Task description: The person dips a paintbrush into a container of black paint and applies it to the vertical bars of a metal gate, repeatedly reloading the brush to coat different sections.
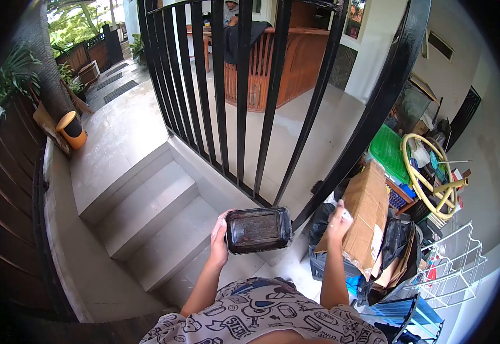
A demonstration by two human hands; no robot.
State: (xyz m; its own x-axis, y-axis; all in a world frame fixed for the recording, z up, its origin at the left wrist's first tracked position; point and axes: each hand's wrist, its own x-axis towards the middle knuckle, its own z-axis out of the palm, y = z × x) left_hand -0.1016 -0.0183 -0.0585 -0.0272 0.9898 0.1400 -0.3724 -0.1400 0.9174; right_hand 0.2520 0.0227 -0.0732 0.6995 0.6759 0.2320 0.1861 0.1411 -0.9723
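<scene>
The left hand (219, 239) has its fingers gripping the left edge of a dark rectangular tray (260, 230), just below the centre of the frame. The right hand (338, 223), right of centre, is raised in front of a cardboard box (367, 215); its fingers look curled and whitish, but whether they grip anything cannot be told. Grey steps (155, 221) lie left of the tray, below a black railing (220, 86).
</scene>
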